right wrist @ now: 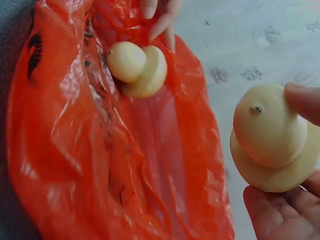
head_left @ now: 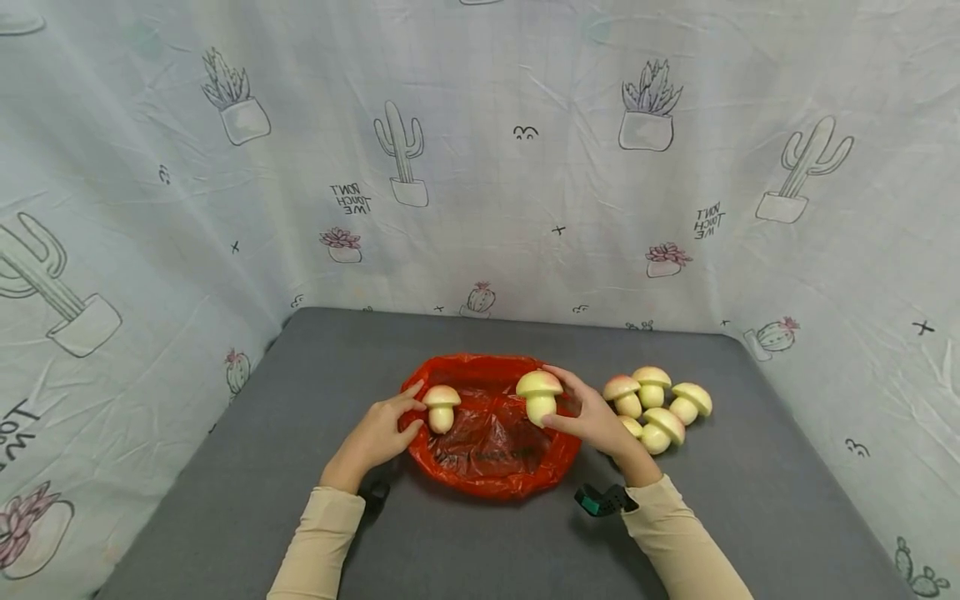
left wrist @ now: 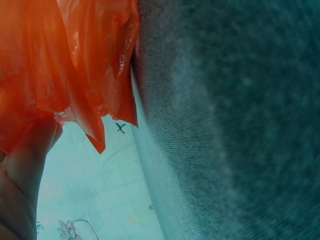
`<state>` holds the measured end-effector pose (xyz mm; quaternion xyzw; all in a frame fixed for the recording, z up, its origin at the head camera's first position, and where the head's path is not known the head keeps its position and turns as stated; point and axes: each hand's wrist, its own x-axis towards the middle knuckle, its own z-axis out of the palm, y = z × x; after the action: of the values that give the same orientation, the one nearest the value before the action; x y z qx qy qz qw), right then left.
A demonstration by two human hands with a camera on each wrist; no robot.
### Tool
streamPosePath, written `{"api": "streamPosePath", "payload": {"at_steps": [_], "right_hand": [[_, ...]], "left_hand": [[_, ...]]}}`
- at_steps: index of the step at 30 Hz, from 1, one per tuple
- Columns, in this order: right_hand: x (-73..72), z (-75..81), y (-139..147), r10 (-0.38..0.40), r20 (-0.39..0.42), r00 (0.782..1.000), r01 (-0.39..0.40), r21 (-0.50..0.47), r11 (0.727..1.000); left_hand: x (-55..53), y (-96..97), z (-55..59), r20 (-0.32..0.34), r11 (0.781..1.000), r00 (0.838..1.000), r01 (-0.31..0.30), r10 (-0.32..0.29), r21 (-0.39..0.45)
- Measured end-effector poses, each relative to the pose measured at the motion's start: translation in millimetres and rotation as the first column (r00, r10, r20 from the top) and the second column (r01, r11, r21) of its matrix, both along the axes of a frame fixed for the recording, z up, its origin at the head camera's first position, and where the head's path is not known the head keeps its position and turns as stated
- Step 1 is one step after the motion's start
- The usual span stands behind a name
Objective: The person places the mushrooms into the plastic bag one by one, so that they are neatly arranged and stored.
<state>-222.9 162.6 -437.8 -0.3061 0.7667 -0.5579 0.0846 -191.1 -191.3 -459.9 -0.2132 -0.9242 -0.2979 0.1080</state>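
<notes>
A red plastic bag (head_left: 491,486) lies on the grey table with its mouth spread wide. My left hand (head_left: 381,431) grips its left rim; in the left wrist view the thumb (left wrist: 36,152) presses the bag from outside, while the right wrist view shows fingers (right wrist: 162,25) over the rim. Just inside that rim sits one toy mushroom (head_left: 441,400), pale yellow with a pinkish cap. My right hand (head_left: 596,421) holds a second mushroom (right wrist: 270,127) between thumb and fingers, upright over the right side of the bag's opening.
Several more mushrooms (head_left: 651,377) lie clustered on the table right of the bag, close beside the right forearm. A white curtain (head_left: 480,167) printed with cacti surrounds the table's back and sides. The grey tabletop (head_left: 487,550) extends in front of the bag.
</notes>
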Motion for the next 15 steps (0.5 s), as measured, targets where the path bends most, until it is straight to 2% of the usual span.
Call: {"api": "streamPosePath", "payload": {"at_steps": [12, 15], "right_hand": [[-18.2, 1.2, -32.1, 0.032, 0.011, 0.999, -0.033, 0.058, 0.998], [-14.2, 13.5, -39.1, 0.045, 0.037, 0.998, -0.048, 0.076, 0.996]], "left_hand": [[0.0, -0.6, -0.3, -0.014, 1.0, 1.0, 0.001, -0.001, 0.001], [-0.6, -0.7, -1.2, -0.005, 1.0, 1.0, -0.002, 0.002, -0.007]]}}
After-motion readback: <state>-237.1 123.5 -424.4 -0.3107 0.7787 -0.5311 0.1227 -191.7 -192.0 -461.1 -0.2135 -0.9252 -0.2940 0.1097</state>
